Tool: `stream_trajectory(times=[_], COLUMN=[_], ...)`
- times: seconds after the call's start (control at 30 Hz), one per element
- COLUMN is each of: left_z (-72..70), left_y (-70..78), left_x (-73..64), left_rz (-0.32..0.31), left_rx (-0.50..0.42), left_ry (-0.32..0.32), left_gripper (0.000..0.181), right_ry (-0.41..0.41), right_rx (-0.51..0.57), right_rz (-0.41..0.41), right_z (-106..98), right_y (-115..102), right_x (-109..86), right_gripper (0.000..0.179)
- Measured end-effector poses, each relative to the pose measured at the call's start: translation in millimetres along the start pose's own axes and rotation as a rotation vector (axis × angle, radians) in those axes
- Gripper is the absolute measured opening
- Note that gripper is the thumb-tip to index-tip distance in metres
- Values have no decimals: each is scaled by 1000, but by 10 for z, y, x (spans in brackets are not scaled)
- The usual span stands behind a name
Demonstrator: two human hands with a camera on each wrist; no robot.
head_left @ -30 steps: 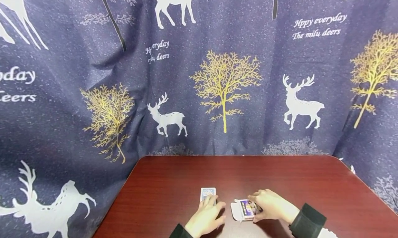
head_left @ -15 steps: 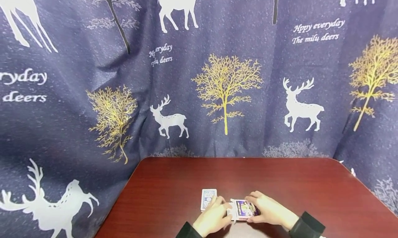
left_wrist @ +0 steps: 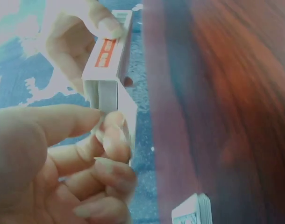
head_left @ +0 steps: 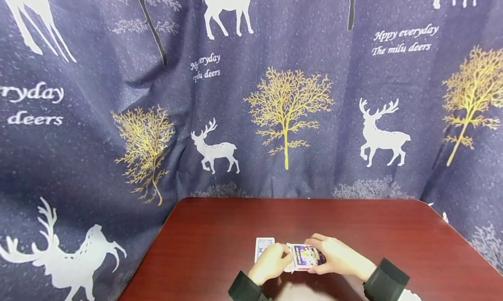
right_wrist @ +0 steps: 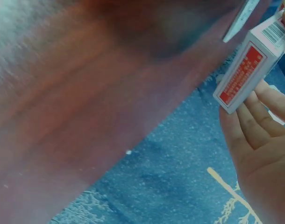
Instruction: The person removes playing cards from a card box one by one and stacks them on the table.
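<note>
A small playing-card box (head_left: 305, 256) with a purple picture face is held between both hands. My right hand (head_left: 339, 258) grips its right end, thumb and fingers on opposite sides. At the left end, thumb and index finger of my left hand (head_left: 271, 262) pinch at the opened mouth, by a white flap (left_wrist: 127, 109). In the left wrist view the mouth faces the left fingertips, and a white edge shows inside. The right wrist view shows the box's red-labelled side and barcode end. A deck of blue-backed playing cards (head_left: 262, 247) lies on the table, partly hidden behind the left hand.
The reddish-brown table (head_left: 212, 235) reaches back to a dark blue curtain (head_left: 306, 178) printed with deer and trees. Beside the left hand, the deck (left_wrist: 194, 212) also shows at the bottom of the left wrist view.
My left hand has moved right from the deck to the box's open end, and its thumb and finger have come together there. The right hand keeps its grip, with the box shifted slightly.
</note>
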State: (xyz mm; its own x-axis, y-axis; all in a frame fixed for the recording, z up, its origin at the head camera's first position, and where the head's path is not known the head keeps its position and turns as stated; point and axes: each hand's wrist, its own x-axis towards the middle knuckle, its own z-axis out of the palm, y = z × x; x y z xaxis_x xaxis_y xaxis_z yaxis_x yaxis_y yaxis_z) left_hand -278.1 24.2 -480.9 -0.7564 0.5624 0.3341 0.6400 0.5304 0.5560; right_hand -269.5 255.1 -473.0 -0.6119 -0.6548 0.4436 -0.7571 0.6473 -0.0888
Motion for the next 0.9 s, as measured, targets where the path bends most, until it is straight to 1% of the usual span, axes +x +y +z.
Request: stream_trajectory(times=[0.1, 0.27, 0.37, 0.47, 0.6, 0.67, 0.77, 0.9], left_z=[20, 52, 37, -6, -67, -81, -84, -100], left_y=[-11, -29, -29, -29, -38, -52, -79, -125], left_x=[5, 13, 28, 48, 76, 82, 61, 12], left_rz=[-54, -151, -214, -259, -304, -328, -336, -322], left_rx=[-114, -360, -505, -611, -695, -713, -717, -704], left_ry=[-7, -7, -23, -44, -57, -55, -77, -110], left_gripper=[22, 27, 29, 27, 20, 19, 20, 20], right_ry=[-5, 1, 16, 24, 36, 46, 46, 20], right_rx=[9, -9, -16, -18, -23, -18, 1, 32], right_rz=[-18, -32, -48, -67, -74, -72, -66, -61], right_z=[-43, -126, -182, -236, -268, -261, -233, -199], right_y=[7, 19, 16, 9, 12, 15, 16, 25], right_x=[34, 73, 98, 139, 197, 205, 176, 132], right_gripper=[54, 55, 56, 56, 58, 58, 56, 54])
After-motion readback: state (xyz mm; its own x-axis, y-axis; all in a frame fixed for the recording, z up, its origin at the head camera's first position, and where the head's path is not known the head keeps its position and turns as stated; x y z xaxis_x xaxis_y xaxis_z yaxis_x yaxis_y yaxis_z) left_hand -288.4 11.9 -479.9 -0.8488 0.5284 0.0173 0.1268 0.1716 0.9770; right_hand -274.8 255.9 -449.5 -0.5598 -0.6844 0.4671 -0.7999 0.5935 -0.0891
